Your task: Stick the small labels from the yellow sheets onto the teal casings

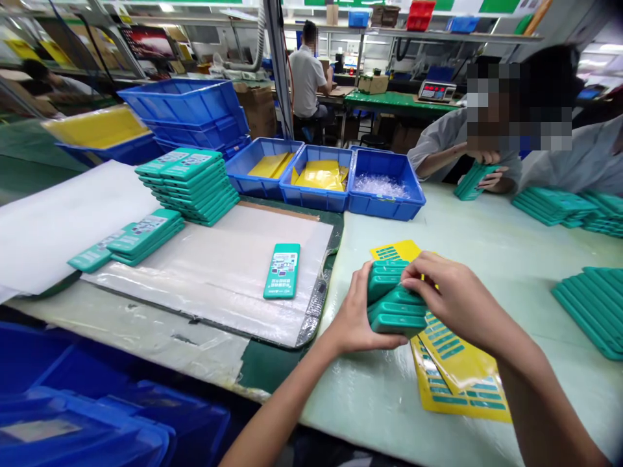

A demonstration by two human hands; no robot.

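My left hand (pixel 353 318) is wrapped round a small stack of flat green cases (pixel 396 318), their narrow ends facing up toward me. At the top end of the stack, my right hand (pixel 445 285) is closed in a pinch against a case; whatever lies between its fingertips is too small to make out. Under my hands lie yellow sheets (pixel 460 357) bearing rows of green strip stickers. A single green case (pixel 282 271) with a printed face rests on a white sheet (pixel 233 259) to the left.
Stacks of green cases (pixel 187 185) stand at the left, with more cases (pixel 591 311) at the right edge. Blue bins (pixel 387 206) line the back, holding yellow sheets and clear plastic bits. Across the table a person (pixel 438 146) handles green cases. Blue crates (pixel 97 421) sit below left.
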